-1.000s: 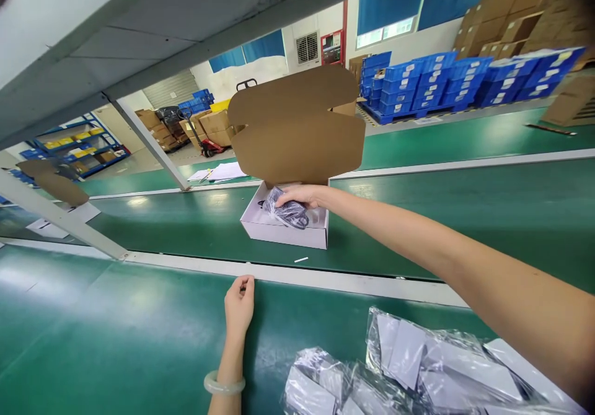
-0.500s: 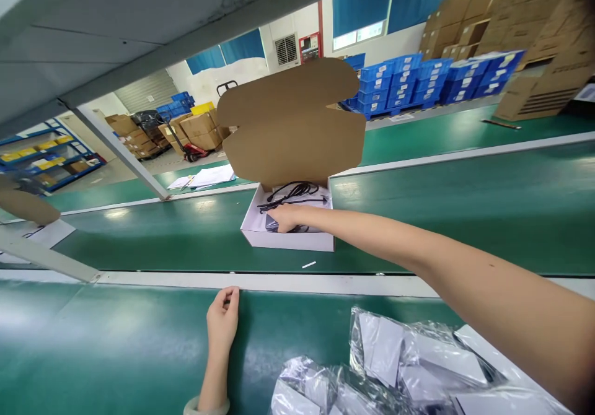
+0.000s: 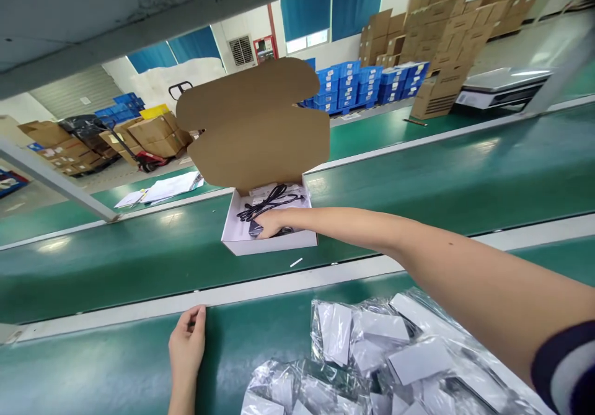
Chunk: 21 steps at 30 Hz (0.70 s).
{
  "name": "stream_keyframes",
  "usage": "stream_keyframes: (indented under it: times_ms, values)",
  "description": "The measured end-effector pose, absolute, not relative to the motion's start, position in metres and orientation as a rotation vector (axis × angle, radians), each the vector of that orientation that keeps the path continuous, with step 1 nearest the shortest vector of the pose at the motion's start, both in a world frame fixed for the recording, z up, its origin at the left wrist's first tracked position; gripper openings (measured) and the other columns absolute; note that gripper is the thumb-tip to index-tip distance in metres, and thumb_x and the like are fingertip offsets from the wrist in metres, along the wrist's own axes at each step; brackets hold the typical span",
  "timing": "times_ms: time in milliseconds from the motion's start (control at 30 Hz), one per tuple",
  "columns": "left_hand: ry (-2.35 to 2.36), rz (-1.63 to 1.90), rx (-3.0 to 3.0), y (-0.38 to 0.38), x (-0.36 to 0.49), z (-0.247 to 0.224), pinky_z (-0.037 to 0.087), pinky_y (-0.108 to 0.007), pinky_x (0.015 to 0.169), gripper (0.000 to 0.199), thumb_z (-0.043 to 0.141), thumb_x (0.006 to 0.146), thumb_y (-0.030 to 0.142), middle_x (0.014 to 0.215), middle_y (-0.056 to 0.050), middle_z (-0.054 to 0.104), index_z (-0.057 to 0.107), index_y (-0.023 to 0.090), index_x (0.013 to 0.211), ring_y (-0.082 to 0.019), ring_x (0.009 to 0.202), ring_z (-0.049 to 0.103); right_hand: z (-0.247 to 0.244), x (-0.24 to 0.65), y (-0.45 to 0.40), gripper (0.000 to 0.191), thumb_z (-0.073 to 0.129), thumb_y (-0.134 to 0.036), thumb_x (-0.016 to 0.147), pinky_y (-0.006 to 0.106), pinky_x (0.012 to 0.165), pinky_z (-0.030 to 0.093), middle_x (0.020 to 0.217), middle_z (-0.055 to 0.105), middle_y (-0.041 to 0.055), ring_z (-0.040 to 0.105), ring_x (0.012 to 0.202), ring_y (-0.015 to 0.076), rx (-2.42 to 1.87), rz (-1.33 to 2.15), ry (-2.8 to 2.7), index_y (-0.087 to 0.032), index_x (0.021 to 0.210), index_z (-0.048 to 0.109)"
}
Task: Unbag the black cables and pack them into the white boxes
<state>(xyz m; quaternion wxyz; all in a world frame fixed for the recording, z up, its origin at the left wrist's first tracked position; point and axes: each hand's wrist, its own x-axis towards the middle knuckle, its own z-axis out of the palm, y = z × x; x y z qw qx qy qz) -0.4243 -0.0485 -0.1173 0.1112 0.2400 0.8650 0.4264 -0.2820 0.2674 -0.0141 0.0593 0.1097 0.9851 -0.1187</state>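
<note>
My right hand [image 3: 268, 223] reaches down into an open white cardboard box [image 3: 274, 245], whose brown lid [image 3: 260, 130] stands upright at the back. Its fingers are closed around a dark, block-like item [image 3: 254, 229], mostly hidden by the hand and the box wall. A bundled black cable [image 3: 267, 203] lies in the box just behind my fingers, on pale plastic wrapping. My left hand [image 3: 188, 334] rests on the green surface by the white rail, fingers curled and thumb against them, with nothing visible in it.
Clear plastic bags with white cards or packs [image 3: 372, 347] lie in front of me at the right. A small white strip [image 3: 296, 262] is on the green belt [image 3: 418, 179] before the box. Papers [image 3: 170, 187] lie beyond, with blue crates [image 3: 348, 87] and cartons behind.
The view has turned to the right, so everything appears shifted left. The black cable lies differently in the box. My right hand stays inside the box; my left hand keeps its curled pose.
</note>
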Motion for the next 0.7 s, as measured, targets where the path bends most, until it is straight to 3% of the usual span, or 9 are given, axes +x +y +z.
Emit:
stream_keyframes:
  times_ms: [67, 167, 233, 400, 533, 700]
  values:
    - [2.552, 1.22, 0.706, -0.047, -0.424, -0.117, 0.042, -0.033, 0.062, 0.061, 0.054, 0.063, 0.07, 0.077, -0.004, 0.063, 0.066, 0.018, 0.091, -0.022, 0.062, 0.053, -0.017, -0.279, 0.276, 0.059, 0.066, -0.044, 0.081, 0.035, 0.07, 0.054, 0.115, 0.063, 0.0198, 0.065, 0.092, 0.0317, 0.272, -0.371, 3.001, -0.004, 0.122, 0.057]
    - [2.588, 1.169, 0.71, -0.046, -0.423, -0.114, 0.043, -0.034, 0.064, 0.058, 0.053, 0.063, 0.069, 0.079, -0.004, 0.064, 0.066, 0.02, 0.091, -0.022, 0.064, 0.054, -0.027, -0.27, 0.286, 0.062, 0.064, -0.041, 0.085, 0.035, 0.093, 0.048, 0.136, 0.049, 0.018, 0.053, 0.118, 0.0312, 0.102, -0.388, 3.091, -0.008, 0.135, 0.047]
    - [2.609, 1.134, 0.699, -0.045, -0.423, -0.112, 0.044, -0.035, 0.066, 0.057, 0.053, 0.063, 0.068, 0.079, -0.004, 0.064, 0.066, 0.02, 0.09, -0.024, 0.066, 0.056, -0.033, -0.26, 0.29, 0.061, 0.062, -0.042, 0.087, 0.035, 0.102, 0.042, 0.14, 0.044, 0.0175, 0.046, 0.125, 0.0304, 0.009, -0.408, 3.133, -0.008, 0.136, 0.046]
    - [2.613, 1.085, 0.711, -0.046, -0.422, -0.11, 0.046, -0.038, 0.07, 0.055, 0.052, 0.062, 0.066, 0.082, -0.005, 0.066, 0.066, 0.02, 0.09, -0.026, 0.069, 0.058, -0.037, -0.232, 0.294, 0.05, 0.05, -0.046, 0.096, 0.038, 0.1, 0.043, 0.132, 0.052, 0.0185, 0.051, 0.12, 0.0306, 0.104, -0.453, 3.23, -0.007, 0.127, 0.055]
    - [2.598, 1.088, 0.731, -0.046, -0.423, -0.112, 0.047, -0.039, 0.071, 0.057, 0.051, 0.061, 0.067, 0.081, -0.006, 0.065, 0.065, 0.02, 0.091, -0.026, 0.069, 0.058, -0.036, -0.215, 0.301, 0.037, 0.04, -0.038, 0.101, 0.033, 0.094, 0.048, 0.121, 0.062, 0.0116, 0.061, 0.107, 0.0242, 0.218, -0.474, 3.261, -0.013, 0.121, 0.061]
    - [2.624, 1.047, 0.755, -0.047, -0.428, -0.117, 0.048, -0.04, 0.073, 0.056, 0.049, 0.063, 0.066, 0.085, -0.007, 0.066, 0.065, 0.02, 0.091, -0.028, 0.072, 0.06, -0.039, -0.206, 0.316, 0.044, 0.045, -0.043, 0.099, 0.034, 0.108, 0.036, 0.134, 0.053, 0.0118, 0.047, 0.126, 0.0263, 0.28, -0.447, 3.201, -0.013, 0.128, 0.058]
